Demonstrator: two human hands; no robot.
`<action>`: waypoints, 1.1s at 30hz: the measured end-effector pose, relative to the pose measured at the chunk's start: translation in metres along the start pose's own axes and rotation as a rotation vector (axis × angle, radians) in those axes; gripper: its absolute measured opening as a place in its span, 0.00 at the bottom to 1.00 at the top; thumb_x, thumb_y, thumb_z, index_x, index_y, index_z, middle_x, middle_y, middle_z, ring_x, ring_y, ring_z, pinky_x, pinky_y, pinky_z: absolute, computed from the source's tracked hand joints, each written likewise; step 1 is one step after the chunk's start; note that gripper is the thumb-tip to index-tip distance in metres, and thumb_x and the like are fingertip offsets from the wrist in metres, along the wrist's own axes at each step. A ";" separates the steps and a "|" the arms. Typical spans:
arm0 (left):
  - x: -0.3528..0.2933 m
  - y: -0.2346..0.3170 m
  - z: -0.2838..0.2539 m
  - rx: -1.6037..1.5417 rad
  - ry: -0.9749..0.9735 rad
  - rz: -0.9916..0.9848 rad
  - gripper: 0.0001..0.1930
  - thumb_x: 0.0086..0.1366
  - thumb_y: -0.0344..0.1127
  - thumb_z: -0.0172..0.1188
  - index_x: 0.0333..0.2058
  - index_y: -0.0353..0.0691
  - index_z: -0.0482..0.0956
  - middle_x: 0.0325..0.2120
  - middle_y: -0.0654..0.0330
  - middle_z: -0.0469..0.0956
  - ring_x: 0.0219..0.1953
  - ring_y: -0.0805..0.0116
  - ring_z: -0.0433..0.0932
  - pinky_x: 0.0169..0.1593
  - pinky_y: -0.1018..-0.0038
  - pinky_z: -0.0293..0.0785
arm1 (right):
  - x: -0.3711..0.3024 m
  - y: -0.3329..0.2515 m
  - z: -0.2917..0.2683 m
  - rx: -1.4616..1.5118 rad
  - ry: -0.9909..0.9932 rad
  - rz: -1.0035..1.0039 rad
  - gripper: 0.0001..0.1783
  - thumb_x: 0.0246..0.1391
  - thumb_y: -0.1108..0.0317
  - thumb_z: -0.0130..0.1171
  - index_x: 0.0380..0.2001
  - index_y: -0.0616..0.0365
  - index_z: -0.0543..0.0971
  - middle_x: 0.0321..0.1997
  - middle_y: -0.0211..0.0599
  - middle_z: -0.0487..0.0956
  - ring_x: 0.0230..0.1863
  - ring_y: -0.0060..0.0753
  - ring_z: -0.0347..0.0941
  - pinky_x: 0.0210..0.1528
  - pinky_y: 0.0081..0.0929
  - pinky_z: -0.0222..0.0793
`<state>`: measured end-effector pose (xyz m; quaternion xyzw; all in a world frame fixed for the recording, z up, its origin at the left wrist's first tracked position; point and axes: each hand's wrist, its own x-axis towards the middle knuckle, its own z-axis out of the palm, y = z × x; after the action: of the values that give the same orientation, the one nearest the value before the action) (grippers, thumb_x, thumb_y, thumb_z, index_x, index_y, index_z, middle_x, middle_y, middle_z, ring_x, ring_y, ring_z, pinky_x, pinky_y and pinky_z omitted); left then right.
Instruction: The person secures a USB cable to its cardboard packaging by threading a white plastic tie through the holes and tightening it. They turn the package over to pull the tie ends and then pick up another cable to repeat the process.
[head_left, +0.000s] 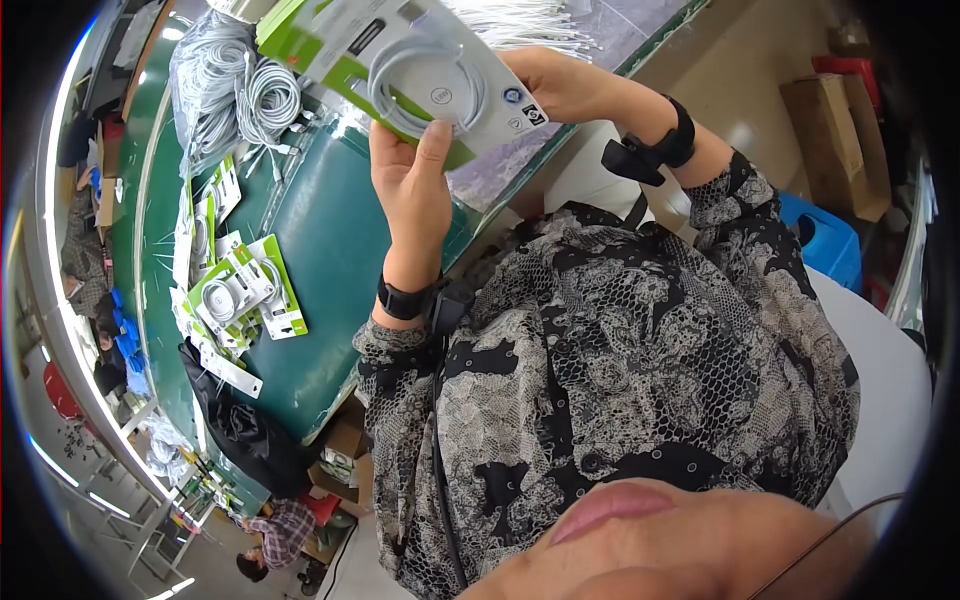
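Observation:
Between my hands a green and white cable package (350, 75) is held up over the near edge of the table, with a coiled grey cable showing on its front. My left hand (412, 190) grips its lower edge, the thumb pressed on the front and the fingers behind. At the right edge is my right hand (555, 85), closed on the package with its fingertips hidden behind it. More green and white shows behind the top left corner; I cannot tell if it is a second package.
Several packaged cables (235, 290) lie heaped on the green table (330, 220). A clear bag of coiled grey cables (215, 85) stands beyond them. White cable ties (530, 25) are at the far edge. A blue stool (825, 240) and cardboard box (830, 140) stand right; another person (280, 535) is lower left.

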<state>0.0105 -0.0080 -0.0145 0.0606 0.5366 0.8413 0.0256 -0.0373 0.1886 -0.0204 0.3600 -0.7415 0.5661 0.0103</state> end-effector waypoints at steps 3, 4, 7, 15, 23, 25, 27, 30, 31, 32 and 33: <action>0.002 -0.004 0.003 0.071 0.056 0.014 0.18 0.63 0.25 0.53 0.51 0.32 0.64 0.45 0.58 0.72 0.47 0.71 0.71 0.52 0.74 0.68 | -0.001 0.008 0.002 -0.073 -0.122 -0.038 0.10 0.53 0.78 0.53 0.40 0.63 0.75 0.33 0.38 0.80 0.34 0.30 0.75 0.40 0.27 0.70; 0.004 -0.005 0.003 0.106 0.082 0.019 0.18 0.64 0.25 0.52 0.51 0.32 0.64 0.45 0.58 0.72 0.46 0.71 0.72 0.51 0.74 0.68 | -0.001 0.009 0.005 -0.068 -0.097 -0.034 0.10 0.53 0.77 0.53 0.40 0.63 0.75 0.33 0.39 0.80 0.34 0.32 0.75 0.40 0.28 0.70; 0.012 -0.006 0.002 0.143 0.132 0.035 0.18 0.64 0.26 0.51 0.53 0.32 0.63 0.45 0.58 0.72 0.45 0.71 0.72 0.50 0.75 0.68 | -0.005 0.010 0.013 -0.060 -0.047 -0.027 0.10 0.52 0.76 0.55 0.39 0.63 0.75 0.34 0.42 0.80 0.35 0.36 0.76 0.40 0.29 0.71; 0.014 -0.010 0.011 -0.016 0.146 -0.014 0.19 0.64 0.27 0.49 0.53 0.32 0.63 0.45 0.58 0.71 0.45 0.71 0.72 0.48 0.74 0.70 | -0.019 0.022 0.040 0.057 0.122 0.127 0.16 0.46 0.80 0.57 0.42 0.64 0.74 0.36 0.43 0.78 0.38 0.40 0.74 0.44 0.29 0.70; 0.020 -0.003 -0.017 -0.032 0.183 0.055 0.19 0.65 0.28 0.51 0.53 0.32 0.62 0.45 0.58 0.71 0.45 0.71 0.72 0.48 0.75 0.70 | -0.004 0.028 0.048 0.007 0.139 0.015 0.17 0.52 0.76 0.57 0.47 0.62 0.73 0.46 0.43 0.75 0.44 0.36 0.73 0.48 0.30 0.69; 0.018 -0.007 -0.026 0.000 0.189 0.071 0.19 0.65 0.28 0.51 0.53 0.32 0.62 0.45 0.58 0.71 0.45 0.71 0.72 0.48 0.76 0.70 | 0.009 0.037 0.022 0.553 0.233 0.324 0.16 0.53 0.72 0.58 0.46 0.61 0.73 0.47 0.40 0.74 0.45 0.32 0.73 0.48 0.29 0.69; 0.012 -0.010 -0.033 0.165 0.172 0.114 0.18 0.66 0.30 0.52 0.53 0.32 0.62 0.44 0.57 0.71 0.43 0.71 0.72 0.47 0.76 0.70 | 0.023 0.033 0.018 0.824 0.270 0.484 0.16 0.54 0.70 0.59 0.46 0.61 0.74 0.48 0.39 0.74 0.45 0.31 0.73 0.48 0.28 0.70; 0.003 -0.017 -0.037 0.331 0.174 0.166 0.17 0.67 0.32 0.51 0.52 0.32 0.63 0.43 0.57 0.71 0.42 0.71 0.72 0.46 0.75 0.69 | 0.052 0.009 0.042 -0.101 0.674 -0.071 0.17 0.51 0.56 0.62 0.41 0.53 0.78 0.33 0.34 0.74 0.44 0.37 0.70 0.47 0.35 0.68; 0.000 -0.020 -0.038 0.421 0.183 0.201 0.17 0.67 0.33 0.50 0.51 0.31 0.63 0.42 0.57 0.72 0.41 0.70 0.72 0.45 0.75 0.69 | 0.056 -0.004 0.042 -0.099 0.660 -0.073 0.17 0.51 0.56 0.62 0.41 0.53 0.78 0.33 0.34 0.74 0.44 0.37 0.70 0.47 0.35 0.68; -0.003 -0.022 -0.041 0.513 0.197 0.236 0.16 0.68 0.34 0.50 0.50 0.31 0.63 0.41 0.56 0.72 0.41 0.70 0.72 0.44 0.75 0.69 | 0.062 -0.020 0.040 -0.300 0.583 -0.180 0.15 0.50 0.60 0.61 0.40 0.54 0.77 0.34 0.34 0.74 0.43 0.36 0.69 0.47 0.34 0.66; -0.004 -0.025 -0.047 0.509 0.218 0.239 0.16 0.68 0.34 0.50 0.50 0.31 0.63 0.41 0.56 0.72 0.41 0.70 0.72 0.44 0.75 0.69 | 0.068 -0.035 0.039 -0.498 0.501 -0.290 0.13 0.49 0.65 0.61 0.39 0.55 0.77 0.35 0.34 0.74 0.42 0.34 0.68 0.48 0.33 0.63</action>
<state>0.0080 -0.0397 -0.0569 0.0373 0.7190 0.6782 -0.1473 -0.0539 0.1164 0.0233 0.2981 -0.7724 0.4315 0.3582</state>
